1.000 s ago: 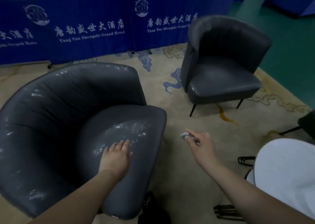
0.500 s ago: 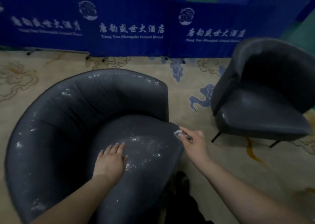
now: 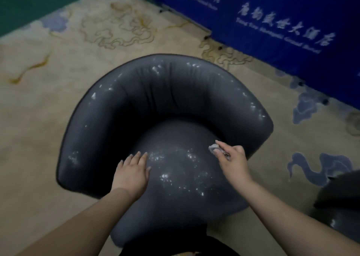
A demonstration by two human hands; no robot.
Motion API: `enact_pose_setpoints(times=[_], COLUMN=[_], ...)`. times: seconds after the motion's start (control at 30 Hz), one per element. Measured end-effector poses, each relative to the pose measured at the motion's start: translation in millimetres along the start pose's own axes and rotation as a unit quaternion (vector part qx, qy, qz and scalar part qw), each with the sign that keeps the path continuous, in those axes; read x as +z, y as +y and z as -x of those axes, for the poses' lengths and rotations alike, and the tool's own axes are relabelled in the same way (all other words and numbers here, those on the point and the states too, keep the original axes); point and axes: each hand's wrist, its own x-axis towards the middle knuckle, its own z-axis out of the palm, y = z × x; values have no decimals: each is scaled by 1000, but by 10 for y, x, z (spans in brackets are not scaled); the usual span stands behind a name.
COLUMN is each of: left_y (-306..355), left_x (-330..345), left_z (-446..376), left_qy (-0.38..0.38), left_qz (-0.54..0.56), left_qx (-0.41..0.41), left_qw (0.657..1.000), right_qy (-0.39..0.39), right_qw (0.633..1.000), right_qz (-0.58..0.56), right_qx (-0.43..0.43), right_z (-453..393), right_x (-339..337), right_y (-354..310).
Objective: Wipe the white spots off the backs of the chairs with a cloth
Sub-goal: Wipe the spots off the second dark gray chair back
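A dark grey padded chair [image 3: 155, 100] fills the middle of the view, its curved back and seat flecked with white spots [image 3: 165, 176]. My left hand [image 3: 132, 171] rests flat on the seat's left side, fingers straight. My right hand [image 3: 231, 158] pinches a small crumpled grey cloth [image 3: 214, 145] at the seat's right side, close to the inner side of the right armrest. Whether the cloth touches the chair cannot be told.
A beige patterned carpet [image 3: 58, 80] surrounds the chair. A blue banner wall [image 3: 292, 32] with white lettering runs along the upper right. Part of another dark chair [image 3: 341, 207] shows at the right edge. Green floor [image 3: 29, 2] lies at the top left.
The view has swung left and down, centring the spotted chair; the second chair has slid out to the right edge. My right hand has come in over the seat's right side with the cloth.
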Motion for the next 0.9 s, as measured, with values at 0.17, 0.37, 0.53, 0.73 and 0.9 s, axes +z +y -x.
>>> enact_pose_setpoints(times=[0.17,0.37,0.53,0.73,0.9], left_y=[-59,-232,-340,-458,-674], left_x=[283,673,1164,1820,2272], left_z=[151,46,-340,-873,-1310], left_qy=[-18,-27,-27,-32,-55], left_qz=[39,93,93,100,99], left_qx=[-88,-129,-115,-110,-98], left_qw=[995,987,989,988,989], right_qy=[-87,-146,-172,-175,-160], right_qw=[996,988,983,981,976], right_qz=[22,46,52,67,76], right_qx=[-12,-31,-29,-57,-128], right_z=[-286,-549,-774,-1107,-1423], right_x=[246,777,1370,2077,2653], right_y=[103,267,558,971,1233])
